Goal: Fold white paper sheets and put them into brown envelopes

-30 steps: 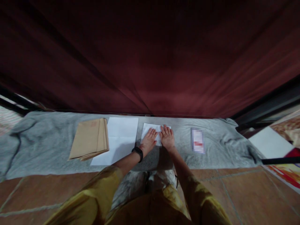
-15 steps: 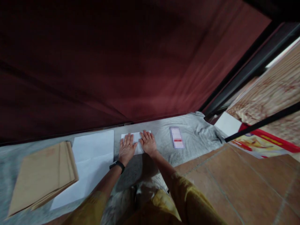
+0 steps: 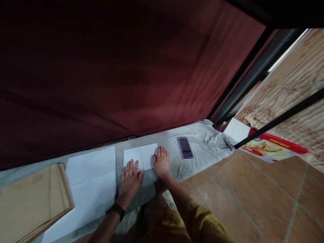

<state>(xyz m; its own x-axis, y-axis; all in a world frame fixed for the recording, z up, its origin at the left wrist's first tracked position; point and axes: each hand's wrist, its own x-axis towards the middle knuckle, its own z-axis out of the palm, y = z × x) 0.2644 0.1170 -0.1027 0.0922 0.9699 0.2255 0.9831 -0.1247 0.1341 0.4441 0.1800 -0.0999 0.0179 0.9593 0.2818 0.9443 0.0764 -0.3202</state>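
Note:
A small folded white paper [image 3: 140, 157] lies on the grey cloth [image 3: 202, 141] that covers the floor. My left hand [image 3: 129, 180] lies flat with fingers stretched out, its fingertips on the paper's near left corner; a black band is on that wrist. My right hand [image 3: 161, 162] also rests flat and open, touching the paper's right edge. Neither hand holds anything.
A larger white sheet [image 3: 88, 184] lies left of the folded paper, and a stack of brown envelopes [image 3: 30, 202] lies further left. A dark phone [image 3: 185, 147] rests on the cloth to the right. A dark red curtain [image 3: 113, 74] hangs behind. Printed papers [image 3: 268, 146] lie on the terracotta tiles at right.
The view has swung right and tilted. My left hand has slid back toward me off most of the folded paper; my right hand has shifted to its right edge.

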